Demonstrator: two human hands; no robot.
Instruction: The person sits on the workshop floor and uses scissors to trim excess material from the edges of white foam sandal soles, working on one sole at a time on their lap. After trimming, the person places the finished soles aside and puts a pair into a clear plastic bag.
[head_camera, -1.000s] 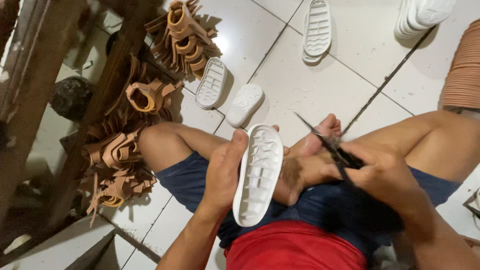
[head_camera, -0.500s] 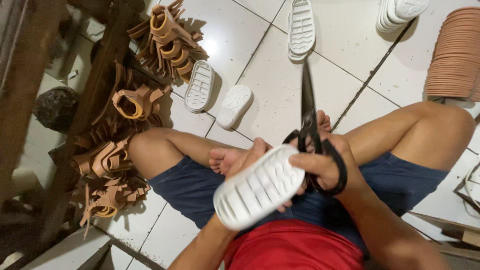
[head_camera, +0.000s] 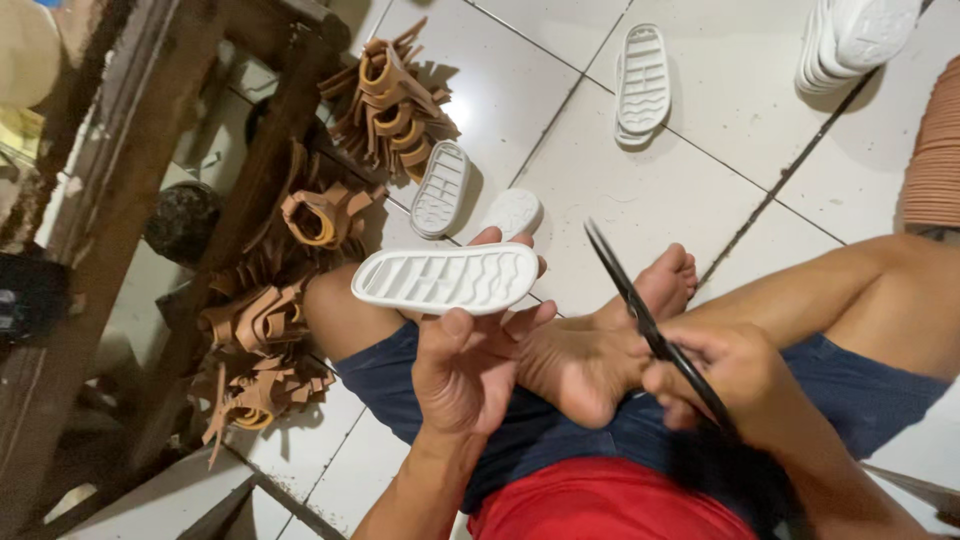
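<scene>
I sit cross-legged on a white tiled floor. My left hand holds a white ridged shoe sole flat and crosswise above my left knee, thumb on its near edge and fingers behind it. My right hand grips black scissors by the handles over my right thigh. The blades are closed and point up and to the left, apart from the sole. My bare feet lie between the two hands.
Tan leather straps lie piled at the left by a wooden frame, more straps below. White soles lie on the tiles, another sole farther back, a stack of soles top right. A brown stack stands at right.
My left hand has turned the sole from slanted to level and moved it left, away from the scissors. My right hand has dropped to the right, and the blades now tilt leftward.
</scene>
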